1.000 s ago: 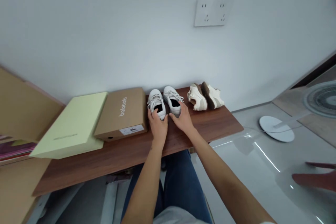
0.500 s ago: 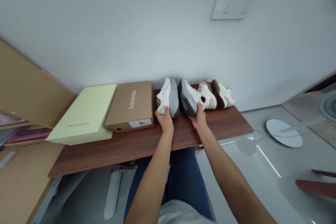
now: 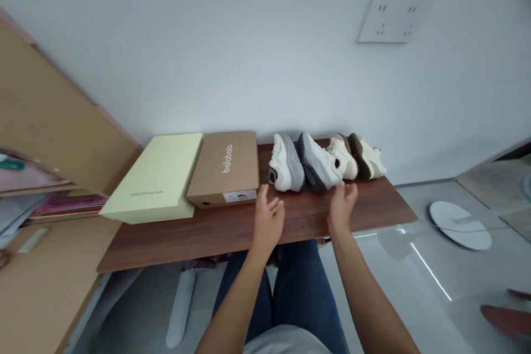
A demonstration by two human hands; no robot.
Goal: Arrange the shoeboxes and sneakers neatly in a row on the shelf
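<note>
Two white-and-grey sneakers lie on their sides on the brown wooden board [image 3: 224,238], soles facing each other. The left sneaker [image 3: 285,163] has its opening toward the cardboard box; the right sneaker [image 3: 321,163] lies against the cream pair. My left hand [image 3: 268,221] is just in front of the left sneaker, fingers apart, holding nothing. By the heel of the right sneaker is my right hand [image 3: 342,207], its fingers apart and empty; whether a fingertip still touches the shoe I cannot tell. A cream sneaker [image 3: 344,156] and its mate [image 3: 367,157] with brown soles lie at the right.
Left of the sneakers stand a brown shoebox [image 3: 226,168] marked "balabala" and a pale yellow box [image 3: 160,174]. A wall with a socket plate [image 3: 396,19] rises behind the board. A white round base [image 3: 459,225] stands on the floor, right. Shelves with papers [image 3: 62,204] are at left.
The white-and-grey sneakers went from standing upright to lying on their sides, soles inward. Both hands have let go of them and drawn back toward me. The view has shifted left.
</note>
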